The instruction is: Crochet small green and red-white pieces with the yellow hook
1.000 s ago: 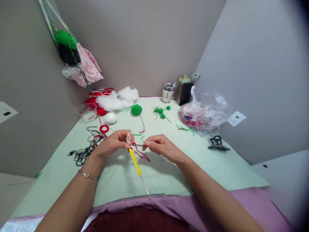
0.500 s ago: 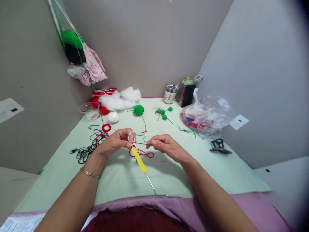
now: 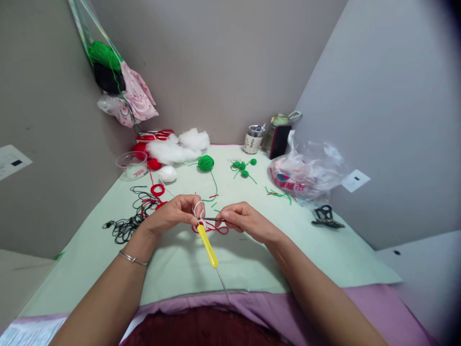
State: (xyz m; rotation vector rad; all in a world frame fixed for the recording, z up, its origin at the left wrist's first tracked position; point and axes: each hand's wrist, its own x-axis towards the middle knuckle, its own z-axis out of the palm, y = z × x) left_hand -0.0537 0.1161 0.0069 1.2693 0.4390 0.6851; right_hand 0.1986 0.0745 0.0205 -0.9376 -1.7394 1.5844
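Observation:
Over the middle of the table, my left hand [image 3: 184, 210] pinches a small red and white crochet piece [image 3: 200, 222], mostly hidden by the fingers. A loop of white yarn [image 3: 198, 207] stands up at its fingertips. Below the piece hangs a yellow-handled crochet hook [image 3: 208, 246], its metal shaft slanting toward the table's front edge. My right hand [image 3: 239, 217] is closed on a thin metal rod [image 3: 212, 219] whose left end meets the piece; its tip is too small to make out. Beneath the hands lies a loop of red yarn [image 3: 218, 231].
Tangled black cord [image 3: 124, 229] and a red ring [image 3: 157, 190] lie left. Behind are white stuffing [image 3: 171, 150], a clear tub [image 3: 134, 167], a green yarn ball [image 3: 205, 163] and small green balls [image 3: 242, 166]. A plastic bag [image 3: 302, 175] and black hair clip [image 3: 327, 218] lie right.
My right hand has shifted slightly down and left, bringing the rod closer to the piece. The yellow handle has dropped a little and hangs somewhat steeper.

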